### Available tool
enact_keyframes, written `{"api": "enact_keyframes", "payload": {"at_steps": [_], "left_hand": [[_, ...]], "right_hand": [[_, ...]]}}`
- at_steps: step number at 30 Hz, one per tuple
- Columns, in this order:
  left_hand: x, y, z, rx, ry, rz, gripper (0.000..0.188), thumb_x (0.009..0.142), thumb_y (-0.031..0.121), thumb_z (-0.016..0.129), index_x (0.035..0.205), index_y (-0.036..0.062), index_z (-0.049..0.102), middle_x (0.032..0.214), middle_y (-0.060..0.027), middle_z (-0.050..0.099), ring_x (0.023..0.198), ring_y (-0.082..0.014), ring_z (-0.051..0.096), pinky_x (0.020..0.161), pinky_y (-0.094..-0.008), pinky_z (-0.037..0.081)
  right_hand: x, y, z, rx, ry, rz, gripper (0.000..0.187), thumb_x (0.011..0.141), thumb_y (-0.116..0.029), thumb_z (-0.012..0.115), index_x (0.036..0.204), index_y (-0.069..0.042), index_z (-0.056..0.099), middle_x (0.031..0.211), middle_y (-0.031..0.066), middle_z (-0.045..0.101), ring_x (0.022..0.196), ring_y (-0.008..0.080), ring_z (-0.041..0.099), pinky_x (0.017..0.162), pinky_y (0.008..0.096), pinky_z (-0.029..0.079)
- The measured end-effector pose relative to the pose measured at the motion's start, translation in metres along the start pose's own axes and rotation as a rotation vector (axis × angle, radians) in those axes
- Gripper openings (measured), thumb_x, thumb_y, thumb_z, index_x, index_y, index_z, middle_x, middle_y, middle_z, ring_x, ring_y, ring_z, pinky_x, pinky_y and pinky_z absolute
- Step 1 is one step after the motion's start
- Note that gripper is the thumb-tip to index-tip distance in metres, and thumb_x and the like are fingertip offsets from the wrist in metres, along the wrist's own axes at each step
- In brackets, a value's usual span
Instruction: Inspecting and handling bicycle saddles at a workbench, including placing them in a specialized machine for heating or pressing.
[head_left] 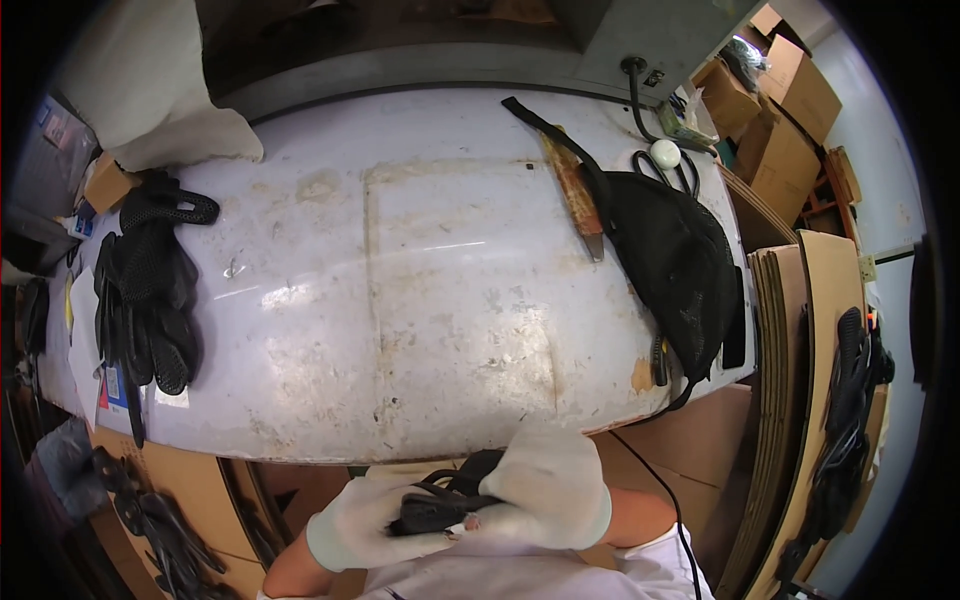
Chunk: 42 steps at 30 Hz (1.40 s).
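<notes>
Both my hands wear white work gloves with pale green cuffs and come together in front of the table's near edge. My left hand (360, 515) is closed around a bundle of black material (437, 511) with strap-like loops; its exact kind is hard to make out. From the other side my right hand (555, 485) grips the same bundle, its fingers partly hidden. A fingertip shows bare through a glove beside the bundle. Part of the black material rises behind the gloves, against the table edge.
The worn white table (300, 350) carries a pile of black mesh pieces (150, 290) at left. A black mesh-sided bag (670, 260) and a rusty-handled blade (575, 190) lie at right. Cardboard sheets (830, 330) stand beyond the right edge. A black cord (650, 470) hangs near my right arm.
</notes>
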<state>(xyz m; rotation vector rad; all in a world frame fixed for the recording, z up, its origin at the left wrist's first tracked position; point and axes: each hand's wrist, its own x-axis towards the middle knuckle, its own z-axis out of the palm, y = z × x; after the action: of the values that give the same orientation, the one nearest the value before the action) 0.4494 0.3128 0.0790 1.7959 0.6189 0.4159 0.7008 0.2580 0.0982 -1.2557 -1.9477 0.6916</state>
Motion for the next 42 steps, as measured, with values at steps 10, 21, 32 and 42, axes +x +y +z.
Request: {"api": "enact_keyframes", "payload": {"at_steps": [10,21,32,42], "left_hand": [[-0.011,-0.045,-0.002,-0.570,-0.118,-0.053,0.033,0.067,0.011,0.098,0.083,-0.0065,0.075,0.090,-0.0220,0.077,0.079,-0.0298,0.073,0.072,-0.0355,0.055],[-0.010,-0.042,-0.013,-0.349,-0.228,-0.081,0.035,0.072,0.026,0.096,0.090,0.0016,0.079,0.087,-0.0140,0.076,0.072,-0.0294,0.071,0.063,-0.0343,0.053],[-0.015,-0.025,-0.003,-0.057,-0.025,0.067,0.032,0.073,0.021,0.095,0.085,0.0006,0.074,0.081,-0.0134,0.073,0.062,-0.0264,0.068,0.054,-0.0325,0.050],[-0.008,0.005,-0.012,0.312,0.029,0.071,0.034,0.075,0.026,0.091,0.095,0.0042,0.074,0.081,-0.0089,0.069,0.061,-0.0276,0.066,0.053,-0.0357,0.051]], "right_hand": [[0.008,0.008,0.013,0.404,0.026,-0.102,0.047,0.081,-0.034,0.089,0.113,-0.002,0.077,0.076,0.0081,0.065,0.064,0.0251,0.064,0.057,0.0363,0.049],[0.012,0.006,0.010,0.296,-0.067,-0.131,0.048,0.086,-0.043,0.082,0.114,-0.005,0.077,0.071,0.0037,0.060,0.060,0.0242,0.061,0.056,0.0369,0.048],[0.008,0.008,0.020,0.462,0.111,-0.090,0.031,0.085,-0.026,0.085,0.105,-0.003,0.080,0.072,0.0035,0.065,0.058,0.0217,0.059,0.061,0.0353,0.046],[0.010,0.017,0.011,0.343,-0.035,-0.164,0.028,0.090,-0.022,0.078,0.111,-0.003,0.077,0.096,0.0080,0.071,0.079,0.0267,0.067,0.073,0.0375,0.053]]}}
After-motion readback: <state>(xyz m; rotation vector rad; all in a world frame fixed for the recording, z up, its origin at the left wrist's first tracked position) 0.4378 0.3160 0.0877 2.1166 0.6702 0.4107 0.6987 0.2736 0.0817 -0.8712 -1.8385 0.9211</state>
